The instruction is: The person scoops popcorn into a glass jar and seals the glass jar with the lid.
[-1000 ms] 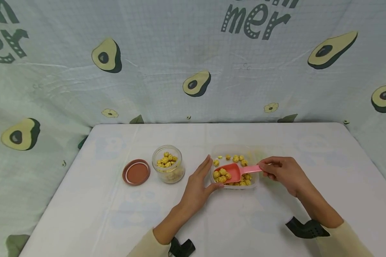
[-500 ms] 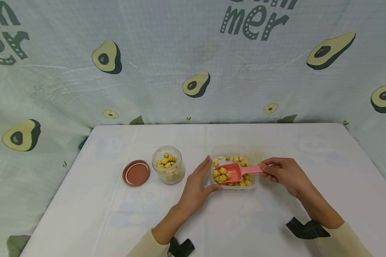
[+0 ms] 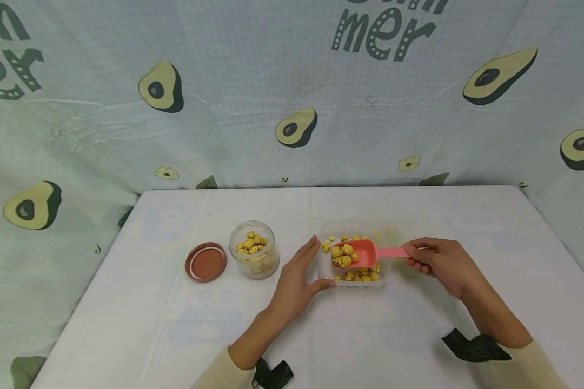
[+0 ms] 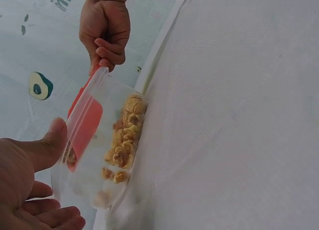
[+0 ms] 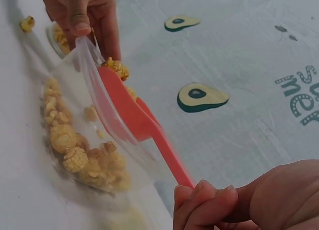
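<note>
A clear plastic container (image 3: 383,270) of yellow popcorn (image 3: 357,276) stands mid-table. My right hand (image 3: 435,262) pinches the handle of a pink scoop (image 3: 367,252), held just above the container with several popcorn pieces (image 3: 344,254) in its bowl. My left hand (image 3: 297,278) rests against the container's left end, fingers straight, thumb at the near corner. In the left wrist view, the thumb of my left hand (image 4: 30,160) touches the container (image 4: 107,150) and the scoop (image 4: 84,128) shows through its wall. In the right wrist view, the scoop (image 5: 132,113) tilts up over the container (image 5: 75,98).
A small glass jar (image 3: 254,255) partly filled with popcorn stands open left of the container. Its brown lid (image 3: 206,261) lies upturned further left. The white table (image 3: 418,210) ends at an avocado-print cloth backdrop (image 3: 292,97).
The scoop has risen out of the popcorn with a load and drawn slightly right, my right hand moving with it. My left hand has stayed against the container.
</note>
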{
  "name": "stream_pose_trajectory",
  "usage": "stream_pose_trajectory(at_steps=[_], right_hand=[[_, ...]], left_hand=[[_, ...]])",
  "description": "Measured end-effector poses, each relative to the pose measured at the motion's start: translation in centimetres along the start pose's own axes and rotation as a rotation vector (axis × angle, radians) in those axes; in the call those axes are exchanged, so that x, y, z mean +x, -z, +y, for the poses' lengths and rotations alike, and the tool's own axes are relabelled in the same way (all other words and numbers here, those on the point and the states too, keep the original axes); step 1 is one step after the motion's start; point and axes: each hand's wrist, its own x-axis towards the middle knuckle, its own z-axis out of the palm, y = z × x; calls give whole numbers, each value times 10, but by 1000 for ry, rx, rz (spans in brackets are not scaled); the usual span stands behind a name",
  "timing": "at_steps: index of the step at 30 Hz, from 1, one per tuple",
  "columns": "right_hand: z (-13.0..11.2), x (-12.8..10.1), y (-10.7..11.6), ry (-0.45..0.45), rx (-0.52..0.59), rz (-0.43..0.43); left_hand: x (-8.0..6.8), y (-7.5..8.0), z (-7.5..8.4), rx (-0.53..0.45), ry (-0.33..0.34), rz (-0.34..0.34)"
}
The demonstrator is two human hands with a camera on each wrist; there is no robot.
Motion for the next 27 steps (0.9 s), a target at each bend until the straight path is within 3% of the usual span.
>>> stream_pose_trajectory(at_steps=[11, 21, 27], right_hand=[[-19, -7, 14, 10, 68, 28], [-47, -2, 7, 50, 91, 7], [-60, 0, -3, 57, 130, -16]], left_hand=[[-10, 9, 10, -19, -12, 38], [-43, 35, 11, -92, -20, 116], [-69, 54, 4, -97, -135, 233]])
